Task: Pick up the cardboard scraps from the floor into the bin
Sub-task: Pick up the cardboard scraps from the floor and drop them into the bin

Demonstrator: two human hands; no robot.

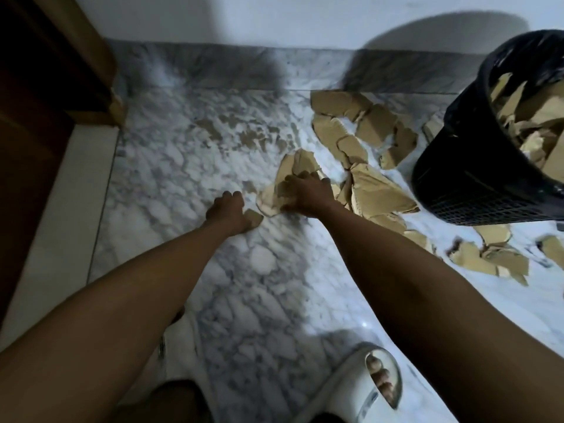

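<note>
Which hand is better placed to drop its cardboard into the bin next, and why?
Probably the right hand: it already grips a large cardboard scrap and lies nearer the bin. The left hand holds only a small scrap, farther away.

No text, label, brand, number or sign can be read anywhere in this view. The cardboard scraps (pixel 360 141) show plain brown faces, and the black bin (pixel 476 166) at the far right bears no lettering that can be made out
</note>
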